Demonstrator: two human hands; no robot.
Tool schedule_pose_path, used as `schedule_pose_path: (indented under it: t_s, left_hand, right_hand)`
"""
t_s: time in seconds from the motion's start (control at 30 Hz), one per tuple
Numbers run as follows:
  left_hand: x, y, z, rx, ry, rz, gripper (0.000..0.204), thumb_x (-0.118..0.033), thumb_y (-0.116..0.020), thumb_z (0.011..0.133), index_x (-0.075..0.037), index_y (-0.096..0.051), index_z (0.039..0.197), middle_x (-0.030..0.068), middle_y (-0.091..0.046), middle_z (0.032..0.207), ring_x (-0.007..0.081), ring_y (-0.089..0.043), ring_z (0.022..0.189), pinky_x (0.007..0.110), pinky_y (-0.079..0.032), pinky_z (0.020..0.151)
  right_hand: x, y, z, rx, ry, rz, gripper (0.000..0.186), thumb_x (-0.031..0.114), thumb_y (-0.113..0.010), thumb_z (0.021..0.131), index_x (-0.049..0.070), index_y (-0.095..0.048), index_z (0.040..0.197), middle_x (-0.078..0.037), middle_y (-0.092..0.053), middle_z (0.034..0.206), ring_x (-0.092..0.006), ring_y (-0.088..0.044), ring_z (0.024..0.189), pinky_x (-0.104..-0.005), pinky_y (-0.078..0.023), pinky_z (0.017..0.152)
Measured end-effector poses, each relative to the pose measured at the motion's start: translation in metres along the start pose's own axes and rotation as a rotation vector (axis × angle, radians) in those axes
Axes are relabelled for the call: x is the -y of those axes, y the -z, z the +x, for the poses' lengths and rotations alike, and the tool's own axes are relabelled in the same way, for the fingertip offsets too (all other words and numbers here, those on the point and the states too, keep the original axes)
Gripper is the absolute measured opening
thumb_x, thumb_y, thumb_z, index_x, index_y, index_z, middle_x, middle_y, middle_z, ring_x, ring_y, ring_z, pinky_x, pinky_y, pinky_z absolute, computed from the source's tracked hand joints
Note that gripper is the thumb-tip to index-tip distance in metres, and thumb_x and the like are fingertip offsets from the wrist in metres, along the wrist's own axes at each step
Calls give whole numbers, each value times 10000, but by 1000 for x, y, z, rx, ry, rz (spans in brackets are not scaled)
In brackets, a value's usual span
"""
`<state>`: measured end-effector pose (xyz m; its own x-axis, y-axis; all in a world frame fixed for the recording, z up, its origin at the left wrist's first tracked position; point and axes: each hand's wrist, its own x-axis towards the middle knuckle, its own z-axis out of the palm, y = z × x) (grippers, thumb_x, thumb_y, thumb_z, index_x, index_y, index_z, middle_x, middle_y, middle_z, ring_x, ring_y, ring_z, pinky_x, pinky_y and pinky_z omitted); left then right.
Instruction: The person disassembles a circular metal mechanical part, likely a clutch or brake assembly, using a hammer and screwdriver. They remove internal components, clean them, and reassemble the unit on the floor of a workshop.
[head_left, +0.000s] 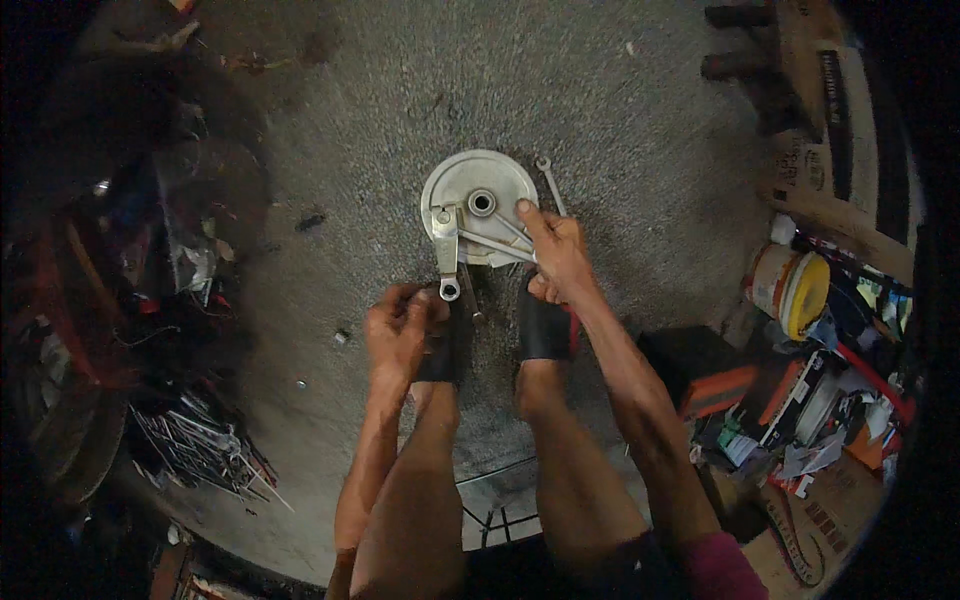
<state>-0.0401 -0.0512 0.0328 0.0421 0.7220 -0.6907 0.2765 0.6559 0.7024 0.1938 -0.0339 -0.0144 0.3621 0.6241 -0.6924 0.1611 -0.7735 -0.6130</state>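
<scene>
A round metal brake plate [465,175] with a hub hole in its middle stands in front of my feet. A short brake arm [448,245] runs down from its left side and ends in a ring with a dark hole. My right hand [560,250] grips the plate's lower right edge, thumb on its face, fingers partly hidden. My left hand [398,325] is closed in a pinch just left of the ring; whatever its fingers hold is hidden. Beyond my right hand a wrench [551,185] lies on the floor, partly covered.
Small metal bits lie on the rough floor [340,110] to the left. Farther left sit a heap of rods [205,440] and dark clutter. At right are cardboard boxes [840,140], a yellow-lidded tub [806,295] and piled packages. My black footwear [543,335] is close below the plate.
</scene>
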Motion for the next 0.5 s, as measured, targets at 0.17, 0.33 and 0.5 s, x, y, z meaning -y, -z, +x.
schedule_pose_path:
  t_s: [0.17, 0.33, 0.5]
  left_hand:
    - [-54, 51, -46, 122, -31, 12, 362, -295, -577, 959, 42, -600, 1086, 126, -673, 920, 187, -650, 789, 322, -523, 684]
    - [-180, 91, -128, 302, -207, -172, 519, -433, -515, 981, 51, -582, 1158, 161, -655, 1046, 224, -643, 898, 351, -506, 808]
    - [-278, 86, -234, 463, -366, -427, 656, -563, -369, 993, 4, -507, 1293, 128, -582, 1248, 232, -552, 1134, 400, -434, 962]
  right_hand:
    - [42, 43, -71, 173, 61, 264, 548, 488, -580, 933, -42, -661, 819, -41, -544, 525, -96, -487, 413, -275, -375, 342]
    - [144, 103, -183, 261, 241, 338, 523, 480, -584, 936, -35, -665, 890, -56, -624, 650, -108, -561, 479, -248, -483, 402]
    - [212, 130, -272, 182, 681, 462, 505, 467, -572, 952, -1, -643, 775, 10, -584, 656, -56, -501, 549, -240, -403, 465]
